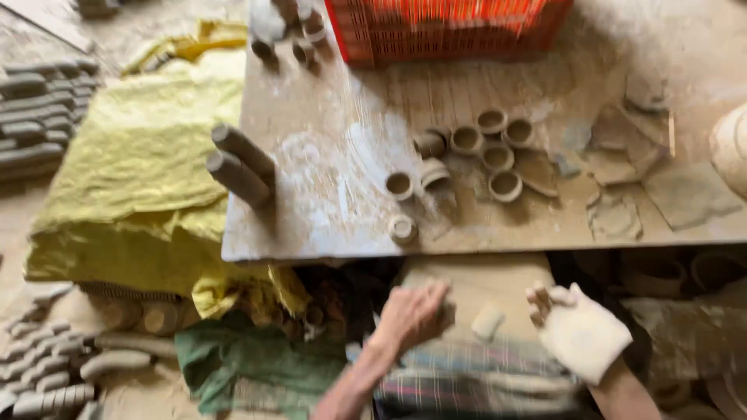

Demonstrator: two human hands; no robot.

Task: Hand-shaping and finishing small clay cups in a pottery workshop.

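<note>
Head view: left hand [412,315] curls, grip unclear, at six o'clock beside a pale clay lump [488,320]; clay-coated right hand [580,333] spreads open. Small grey clay rings [490,152] at twelve o'clock could be knocked.

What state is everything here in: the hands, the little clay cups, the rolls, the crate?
left hand: palm down on the lap, empty
right hand: open, palm up, clay-coated, empty
small clay cups: most upright, one or two tipped over
clay cylinders: standing, unshaped
red crate: on the board
yellow cloth: crumpled

Matt clay rings [498,155] (dusty board [327,155])
</note>
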